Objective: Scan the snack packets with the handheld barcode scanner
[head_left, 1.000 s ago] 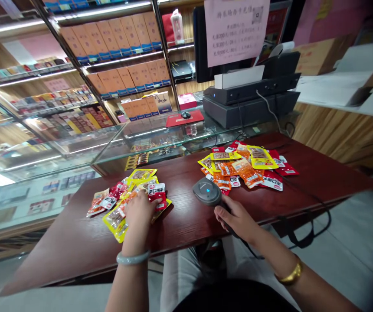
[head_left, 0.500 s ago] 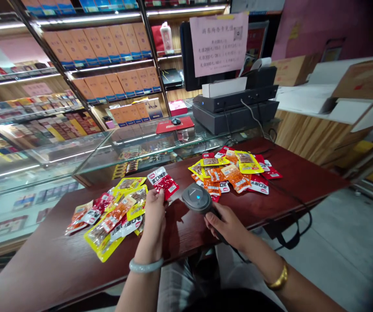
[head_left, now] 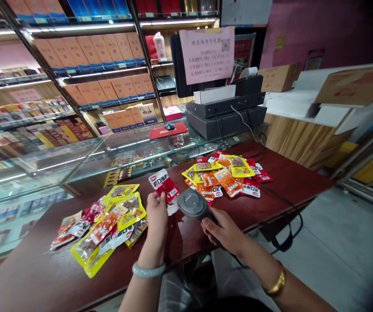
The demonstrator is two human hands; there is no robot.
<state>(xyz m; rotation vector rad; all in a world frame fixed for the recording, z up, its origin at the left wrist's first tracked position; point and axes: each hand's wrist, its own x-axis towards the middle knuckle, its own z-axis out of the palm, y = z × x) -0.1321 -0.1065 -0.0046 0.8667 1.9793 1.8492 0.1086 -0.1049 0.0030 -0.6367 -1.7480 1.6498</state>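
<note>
Between the fingers of my left hand (head_left: 158, 208) is a red and white snack packet (head_left: 166, 185), pinched at its lower edge just above the table. My right hand (head_left: 220, 227) wraps round the handle of a dark grey barcode scanner (head_left: 192, 203), whose head points at the packet from close by, apart from it. A pale patch of light shows on the table between them. Left of my left hand lies a loose pile of yellow, orange and red snack packets (head_left: 131, 210). A second pile of such packets (head_left: 228, 182) lies beyond the scanner, to the right.
The dark red wooden table (head_left: 43, 268) meets a glass display case (head_left: 85, 167) at its back. A cash register (head_left: 225, 119) stands on the glass beside a red mouse pad (head_left: 170, 131). A black cable (head_left: 287, 201) trails over the table's right part.
The view has shifted slightly. The packet in my left hand has tilted a little. The scanner's blue light has gone out, and a pale patch of light now shows by the packet.
</note>
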